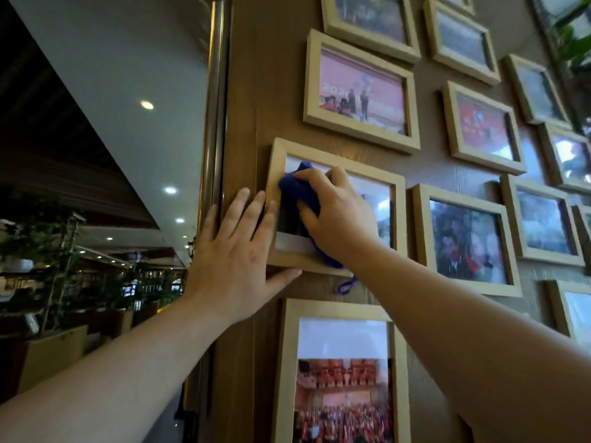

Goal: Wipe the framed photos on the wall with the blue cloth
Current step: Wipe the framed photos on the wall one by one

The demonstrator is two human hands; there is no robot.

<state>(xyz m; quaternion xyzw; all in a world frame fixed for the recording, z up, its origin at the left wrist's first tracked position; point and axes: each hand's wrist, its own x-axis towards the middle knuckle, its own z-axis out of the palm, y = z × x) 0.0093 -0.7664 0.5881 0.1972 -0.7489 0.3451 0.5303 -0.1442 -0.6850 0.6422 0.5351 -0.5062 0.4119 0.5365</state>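
On the wooden wall (246, 91), your right hand (335, 215) grasps the blue cloth (295, 190) and presses it against the glass of a framed photo (367, 177). Your left hand (236, 254) lies flat and unclenched, fingers spread, bracing that frame's left edge and lower corner.

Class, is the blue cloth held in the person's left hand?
No, the right hand presses the cloth on the frame; the left hand steadies its edge.

Ceiling lights (147, 105) lit; potted plants (48, 251) far left.
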